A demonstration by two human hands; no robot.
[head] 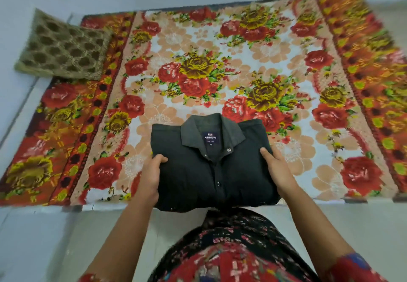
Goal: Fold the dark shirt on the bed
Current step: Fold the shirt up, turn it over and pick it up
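The dark shirt (211, 167) sits folded, collar up, at the near edge of the bed (220, 50) — my left hand (150, 176) and right hand (278, 171) each grasp a side, thumbs (161, 159) on top, fingers hidden beneath, I reckon to stop the folds slipping.

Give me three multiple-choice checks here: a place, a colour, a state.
1. Where is the brown honeycomb-patterned cushion? A. far left corner of the floral-covered bed B. on the floor C. under a hand
2. What colour is the label in the collar of the folded dark button shirt? A. white B. navy C. yellow
3. What are the left hand and right hand doing? A. hanging idle B. gripping the shirt's sides C. pressing the cushion
A: it lies there, overhanging the edge. B: navy patch, pale lettering. B: thumbs on top, one at each side.
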